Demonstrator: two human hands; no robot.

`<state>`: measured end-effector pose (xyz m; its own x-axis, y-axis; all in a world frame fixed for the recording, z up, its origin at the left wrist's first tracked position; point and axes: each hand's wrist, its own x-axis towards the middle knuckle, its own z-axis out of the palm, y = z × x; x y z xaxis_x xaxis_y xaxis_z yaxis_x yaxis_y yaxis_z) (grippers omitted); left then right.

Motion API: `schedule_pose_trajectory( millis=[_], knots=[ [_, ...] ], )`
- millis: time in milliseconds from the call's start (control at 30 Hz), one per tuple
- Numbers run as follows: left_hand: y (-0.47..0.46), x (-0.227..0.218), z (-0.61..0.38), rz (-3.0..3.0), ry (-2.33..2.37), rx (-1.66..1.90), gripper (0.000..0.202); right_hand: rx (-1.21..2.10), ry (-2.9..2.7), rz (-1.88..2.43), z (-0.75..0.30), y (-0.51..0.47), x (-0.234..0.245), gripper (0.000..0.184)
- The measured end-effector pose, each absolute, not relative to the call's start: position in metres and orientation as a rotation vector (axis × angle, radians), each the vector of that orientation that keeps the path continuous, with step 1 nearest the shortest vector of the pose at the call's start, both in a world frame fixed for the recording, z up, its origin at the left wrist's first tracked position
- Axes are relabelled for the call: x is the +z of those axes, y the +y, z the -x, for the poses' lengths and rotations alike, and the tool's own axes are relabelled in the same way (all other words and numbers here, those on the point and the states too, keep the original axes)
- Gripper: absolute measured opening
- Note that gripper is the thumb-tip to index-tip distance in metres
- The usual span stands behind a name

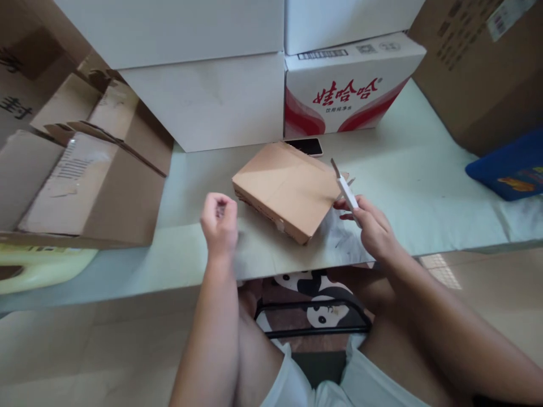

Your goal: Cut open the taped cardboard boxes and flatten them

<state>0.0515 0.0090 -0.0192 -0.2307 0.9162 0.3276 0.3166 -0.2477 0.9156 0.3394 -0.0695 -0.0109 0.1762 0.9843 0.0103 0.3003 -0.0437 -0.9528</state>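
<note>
A flat brown cardboard box (pixel 286 186) lies at an angle on the cloth-covered table, with a rough, torn-looking near edge. My right hand (pixel 373 223), at the box's right corner, grips a utility knife (pixel 348 194) with a white handle. Its blade points up and away from me. Just left of the box my left hand (pixel 219 223) is raised in a fist, slightly blurred and apart from the cardboard. Whatever its fingers may enclose is hidden. Behind the box, a phone (pixel 306 147) lies partly covered by it.
White cartons (pixel 212 102) stand stacked at the back beside a red-and-white water carton (pixel 352 90). Open brown boxes (pixel 114 181) and a yellow plastic item (pixel 51 265) occupy the left. A large brown carton (pixel 483 73) and a blue package (pixel 509 167) are at right. The table's front edge (pixel 271 274) runs above my knees.
</note>
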Motion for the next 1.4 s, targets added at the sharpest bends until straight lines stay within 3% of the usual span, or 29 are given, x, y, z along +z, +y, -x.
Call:
schedule_pose_trajectory(
  millis=[133,267,500,667,833,1067,1400],
  knots=[
    [0.038,-0.043,-0.046,-1.457,1.283,1.423,0.059,0.949,-1.332,1.506,-0.34,-0.069,-0.015,0.031],
    [0.038,-0.05,-0.051,-1.6,1.274,1.35,0.076,0.92,-1.363,1.526,-0.346,-0.065,-0.016,0.028],
    [0.023,-0.03,-0.056,-2.167,1.294,1.343,0.054,0.88,-1.396,1.484,-0.352,-0.057,-0.012,0.027],
    [0.026,-0.036,-0.06,-2.191,1.284,1.255,0.056,0.724,-1.425,1.489,-0.363,-0.077,0.003,0.012],
    [0.025,-0.036,-0.061,-2.227,1.261,1.188,0.065,0.726,-1.958,1.514,-0.372,-0.093,0.014,0.008],
    [0.025,-0.033,-0.06,-2.196,1.297,1.122,0.066,0.625,-2.1,1.723,-0.381,-0.091,0.014,0.04],
    [0.026,-0.033,-0.056,-2.167,1.274,1.114,0.063,0.565,-2.043,2.009,-0.368,-0.084,0.017,0.044]
  ],
)
